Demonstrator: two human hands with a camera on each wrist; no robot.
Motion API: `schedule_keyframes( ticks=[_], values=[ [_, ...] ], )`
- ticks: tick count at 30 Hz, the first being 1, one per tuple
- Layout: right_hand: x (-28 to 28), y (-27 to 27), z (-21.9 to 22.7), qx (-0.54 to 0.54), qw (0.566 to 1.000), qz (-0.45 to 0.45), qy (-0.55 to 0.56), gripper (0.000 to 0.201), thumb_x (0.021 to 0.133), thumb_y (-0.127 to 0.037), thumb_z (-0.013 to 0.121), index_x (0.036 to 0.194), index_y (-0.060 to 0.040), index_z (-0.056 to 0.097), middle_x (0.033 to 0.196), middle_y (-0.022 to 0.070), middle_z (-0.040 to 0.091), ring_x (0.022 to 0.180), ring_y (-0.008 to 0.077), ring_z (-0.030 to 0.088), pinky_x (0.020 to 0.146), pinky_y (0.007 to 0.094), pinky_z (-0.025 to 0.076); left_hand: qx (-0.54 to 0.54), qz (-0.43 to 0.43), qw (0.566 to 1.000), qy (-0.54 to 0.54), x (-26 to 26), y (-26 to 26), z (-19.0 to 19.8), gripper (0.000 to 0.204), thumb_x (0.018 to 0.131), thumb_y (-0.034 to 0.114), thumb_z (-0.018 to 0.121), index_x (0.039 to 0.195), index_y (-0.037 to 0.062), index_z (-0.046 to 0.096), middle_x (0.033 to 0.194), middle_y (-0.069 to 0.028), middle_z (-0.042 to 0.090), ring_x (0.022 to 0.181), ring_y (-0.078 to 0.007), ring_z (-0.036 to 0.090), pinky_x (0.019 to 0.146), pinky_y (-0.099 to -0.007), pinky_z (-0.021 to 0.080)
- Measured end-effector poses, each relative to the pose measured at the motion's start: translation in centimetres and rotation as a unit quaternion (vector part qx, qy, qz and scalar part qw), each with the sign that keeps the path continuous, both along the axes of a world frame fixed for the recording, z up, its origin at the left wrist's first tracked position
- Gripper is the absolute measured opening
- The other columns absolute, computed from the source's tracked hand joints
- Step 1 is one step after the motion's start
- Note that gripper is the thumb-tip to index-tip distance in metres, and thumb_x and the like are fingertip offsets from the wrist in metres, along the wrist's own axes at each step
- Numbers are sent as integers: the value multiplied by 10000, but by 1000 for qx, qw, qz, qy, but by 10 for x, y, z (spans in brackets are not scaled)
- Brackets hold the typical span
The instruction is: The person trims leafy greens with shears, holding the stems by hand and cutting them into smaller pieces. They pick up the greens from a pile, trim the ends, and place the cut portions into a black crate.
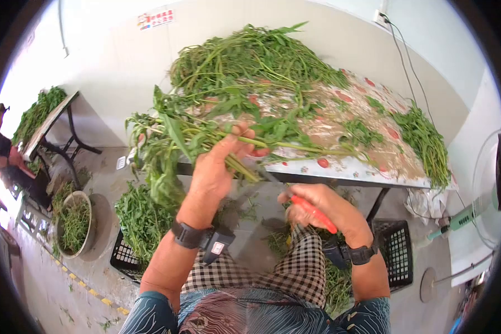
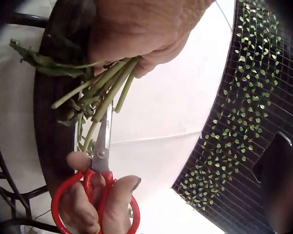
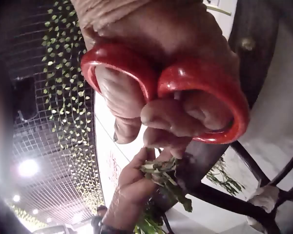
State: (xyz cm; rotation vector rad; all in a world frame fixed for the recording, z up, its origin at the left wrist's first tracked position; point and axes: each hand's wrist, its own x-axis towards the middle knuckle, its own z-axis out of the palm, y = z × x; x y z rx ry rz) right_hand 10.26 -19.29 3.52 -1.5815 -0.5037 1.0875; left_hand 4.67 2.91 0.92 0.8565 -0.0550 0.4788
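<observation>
Above the table's near edge, my left hand (image 1: 217, 161) grips a bunch of leafy green stems (image 1: 175, 133), its leaves spreading to the left. The cut stem ends (image 2: 115, 90) poke out below that fist in the left wrist view. My right hand (image 1: 324, 201) holds red-handled scissors (image 2: 101, 151), thumb and fingers through the loops. The blades point up at the stems and overlap their lower ends in the left wrist view. From the right wrist, both red loops (image 3: 119, 52) show around the fingers, with the left hand (image 3: 134, 185) and stem ends beyond.
A large heap of greens (image 1: 250, 61) covers the back of the flower-patterned table (image 1: 339, 167); another pile (image 1: 423, 139) hangs over its right end. Below stand black crates (image 1: 398, 250) and a tub of trimmings (image 1: 75, 222). A person (image 1: 16, 161) sits far left. A fan (image 1: 467, 217) stands right.
</observation>
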Motion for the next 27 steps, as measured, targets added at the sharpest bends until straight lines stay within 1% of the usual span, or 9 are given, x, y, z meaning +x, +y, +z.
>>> schedule_keyframes(
  ticks=[3, 7, 8, 11, 14, 18, 20, 23, 27],
  values=[
    [-6, -25, -8, -15, 895, 184, -406, 352, 827, -293, 622, 1024, -5, 571, 739, 72, 606, 622, 129, 552, 616, 252, 449, -29, 22, 999, -14, 1, -1, -2, 256, 852, 80, 515, 1089, -17, 533, 1007, -125, 585, 966, -259, 576, 915, -390, 456],
    [-11, -70, -10, -54, 917, 144, -368, 357, 749, -220, 691, 1033, -31, 589, 760, 73, 611, 671, 121, 559, 657, 258, 453, -41, 22, 999, 10, -3, 2, -2, 219, 874, 110, 484, 1064, 5, 510, 872, -76, 570, 887, -248, 578, 867, -407, 473],
    [-10, -85, -10, -78, 939, 108, -318, 433, 744, -256, 700, 1079, -16, 568, 934, 95, 641, 807, 182, 594, 747, 280, 460, -46, -1, 999, -5, -4, 4, 0, 258, 882, 116, 476, 1126, 33, 472, 856, -61, 556, 852, -234, 575, 842, -411, 482],
    [-5, -121, -12, -20, 958, -138, -251, 322, 757, -103, 649, 1056, -20, 560, 769, 60, 600, 675, 79, 552, 620, 224, 450, -51, -34, 998, -15, -8, 1, 6, 245, 903, 192, 491, 1117, 76, 458, 790, -22, 507, 731, -177, 525, 730, -380, 477],
    [16, -128, -12, 38, 882, -285, -373, 302, 759, -70, 614, 1044, -16, 530, 699, 32, 566, 622, 54, 524, 556, 212, 427, -68, -26, 997, -35, -8, 0, 5, 186, 905, 236, 502, 1014, 86, 487, 777, -7, 481, 712, -156, 480, 698, -348, 449],
    [58, -105, 1, 14, 807, -363, -465, 279, 772, -63, 582, 1042, -53, 513, 709, 84, 602, 623, 181, 585, 562, 288, 446, -52, -23, 998, -4, -10, 2, 3, 148, 900, 221, 501, 933, 77, 510, 788, -9, 487, 720, -162, 488, 702, -350, 454],
    [66, -80, 18, -78, 715, -322, -615, 252, 786, -71, 566, 1032, -73, 514, 743, 131, 622, 648, 277, 609, 583, 348, 464, -33, -49, 998, -26, -11, 4, 2, 135, 894, 205, 503, 901, 71, 514, 803, -14, 502, 727, -170, 502, 701, -350, 462],
    [78, -51, 34, -178, 676, -218, -681, 263, 794, -86, 554, 1051, -94, 503, 817, 180, 621, 740, 374, 588, 642, 433, 459, -5, -38, 999, -4, -23, 3, 12, 190, 873, 210, 489, 919, 27, 515, 820, -63, 539, 788, -208, 535, 729, -359, 463],
    [103, -41, 27, -233, 681, -112, -685, 295, 794, -99, 561, 1083, -94, 499, 825, 211, 603, 760, 377, 580, 640, 443, 447, 0, 12, 1000, 5, -39, 5, 27, 221, 857, 188, 492, 985, 9, 514, 864, -78, 549, 808, -216, 546, 763, -374, 468]
  ],
)
